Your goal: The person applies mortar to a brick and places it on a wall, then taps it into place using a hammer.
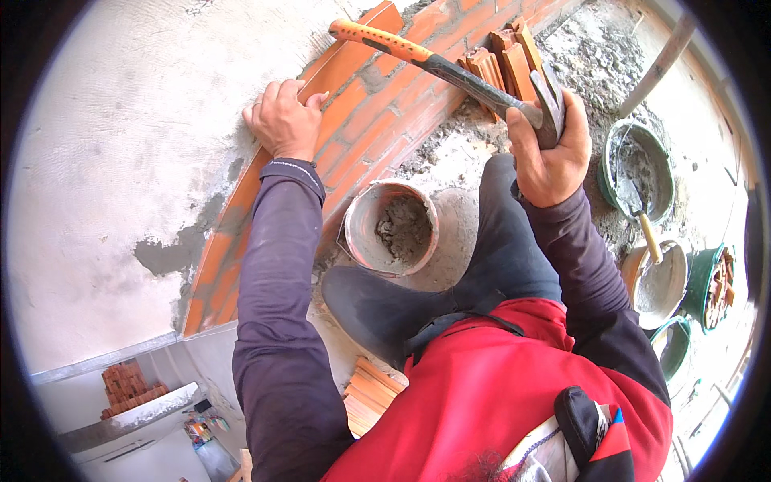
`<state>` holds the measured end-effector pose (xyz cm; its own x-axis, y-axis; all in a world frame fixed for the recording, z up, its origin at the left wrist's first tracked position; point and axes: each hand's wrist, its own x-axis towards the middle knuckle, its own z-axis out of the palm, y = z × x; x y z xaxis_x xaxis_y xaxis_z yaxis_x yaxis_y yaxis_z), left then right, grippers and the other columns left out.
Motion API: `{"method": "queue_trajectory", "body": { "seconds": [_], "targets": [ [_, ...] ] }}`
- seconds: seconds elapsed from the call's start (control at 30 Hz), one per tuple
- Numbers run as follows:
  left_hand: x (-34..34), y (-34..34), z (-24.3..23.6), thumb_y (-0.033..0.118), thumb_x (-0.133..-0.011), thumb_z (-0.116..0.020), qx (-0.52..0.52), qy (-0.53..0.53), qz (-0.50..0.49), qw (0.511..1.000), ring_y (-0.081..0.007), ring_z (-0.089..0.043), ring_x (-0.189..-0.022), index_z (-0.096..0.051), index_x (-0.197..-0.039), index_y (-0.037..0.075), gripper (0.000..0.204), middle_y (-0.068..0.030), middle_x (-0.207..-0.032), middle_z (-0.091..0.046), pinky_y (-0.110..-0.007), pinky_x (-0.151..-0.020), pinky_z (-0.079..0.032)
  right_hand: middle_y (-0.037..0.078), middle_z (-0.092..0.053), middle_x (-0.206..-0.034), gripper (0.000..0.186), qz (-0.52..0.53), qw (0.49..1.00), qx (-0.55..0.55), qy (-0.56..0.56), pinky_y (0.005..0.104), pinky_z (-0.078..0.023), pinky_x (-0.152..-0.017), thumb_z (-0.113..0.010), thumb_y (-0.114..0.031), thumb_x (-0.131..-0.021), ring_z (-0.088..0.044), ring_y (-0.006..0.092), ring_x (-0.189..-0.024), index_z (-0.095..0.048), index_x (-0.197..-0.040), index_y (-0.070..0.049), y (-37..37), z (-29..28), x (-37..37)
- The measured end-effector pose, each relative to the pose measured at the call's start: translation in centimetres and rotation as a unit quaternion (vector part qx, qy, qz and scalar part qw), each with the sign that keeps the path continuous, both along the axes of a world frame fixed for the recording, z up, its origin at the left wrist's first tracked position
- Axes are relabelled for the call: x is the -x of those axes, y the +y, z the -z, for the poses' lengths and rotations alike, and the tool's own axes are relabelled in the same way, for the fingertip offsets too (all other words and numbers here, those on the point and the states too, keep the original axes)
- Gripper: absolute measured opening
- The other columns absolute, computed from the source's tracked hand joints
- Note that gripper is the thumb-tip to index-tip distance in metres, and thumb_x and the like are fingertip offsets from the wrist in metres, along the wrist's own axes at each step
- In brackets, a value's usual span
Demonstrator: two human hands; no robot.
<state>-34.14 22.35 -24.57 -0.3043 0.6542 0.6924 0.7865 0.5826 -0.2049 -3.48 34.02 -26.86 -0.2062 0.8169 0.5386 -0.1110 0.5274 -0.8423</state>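
Observation:
A brick wall (361, 120) of orange bricks and grey mortar runs diagonally up the view. My left hand (285, 120) grips a long brick (345, 68) on its top course, fingers bent over the far side and thumb on the near side. In my right hand (554, 153) is a hammer (458, 74), held by its metal head. Its orange and black handle points up and left, over the wall. Below the wall, between my legs, stands a bucket (355, 221) with grey mortar (404, 229) in it.
Loose bricks (514, 64) are stacked by the wall near rubble (594, 60). At right, a green bucket (613, 181) holds a trowel (649, 237), beside more buckets, one with brick pieces (720, 289). Other bricks (371, 394) lie behind my left leg.

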Motion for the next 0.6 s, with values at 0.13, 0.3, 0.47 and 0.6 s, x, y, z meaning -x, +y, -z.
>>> {"method": "queue_trajectory", "body": {
  "seconds": [0.13, 0.3, 0.47, 0.6],
  "targets": [
    [0.0, 0.0, -0.2, 0.036, -0.062, -0.085, 0.008, -0.002, 0.010, 1.000, -0.0212, -0.063, -0.083, -0.071, -0.088, 0.018, 0.035, 0.0009, -0.084, -0.066, -0.039, -0.078, -0.041, 0.006, -0.062, -0.079, 0.032, -0.021, 0.996, 0.048, 0.071, 0.0221, -0.046, -0.055, -0.068, -0.006, -0.086, -0.057, 0.0090, -0.062, -0.051, -0.112, 0.000, -0.2, 0.1, -0.7],
    [1.0, -2.6, -1.7, 0.031, -0.059, -0.087, 0.038, -0.095, 0.067, 0.993, -0.0207, -0.063, -0.080, -0.071, -0.095, 0.016, 0.041, 0.0012, -0.087, -0.068, -0.038, -0.080, -0.042, 0.005, -0.058, -0.073, 0.020, -0.022, 0.986, 0.156, 0.056, 0.0198, -0.041, -0.047, -0.060, 0.000, -0.089, -0.051, 0.0073, -0.050, -0.046, -0.104, -0.002, -2.3, 0.4, -3.0],
    [0.4, -4.5, -2.9, 0.030, -0.055, -0.089, 0.085, -0.121, 0.054, 0.988, -0.0216, -0.061, -0.091, -0.070, -0.102, 0.017, 0.052, 0.0013, -0.091, -0.069, -0.039, -0.087, -0.041, 0.001, -0.057, -0.078, 0.031, -0.079, 0.970, 0.218, 0.071, 0.0199, -0.044, -0.047, -0.067, -0.007, -0.086, -0.054, 0.0055, -0.057, -0.050, -0.112, -0.003, -3.2, 3.7, -2.9],
    [-0.3, -4.8, -3.2, 0.036, -0.056, -0.088, 0.117, -0.062, 0.026, 0.991, -0.0212, -0.057, -0.100, -0.072, -0.101, 0.019, 0.051, 0.0025, -0.096, -0.068, -0.041, -0.090, -0.039, 0.003, -0.056, -0.074, 0.023, -0.086, 0.970, 0.221, 0.050, 0.0189, -0.043, -0.047, -0.061, -0.002, -0.089, -0.050, 0.0060, -0.052, -0.047, -0.106, -0.003, -4.1, 2.8, -2.2]
  ]
}}
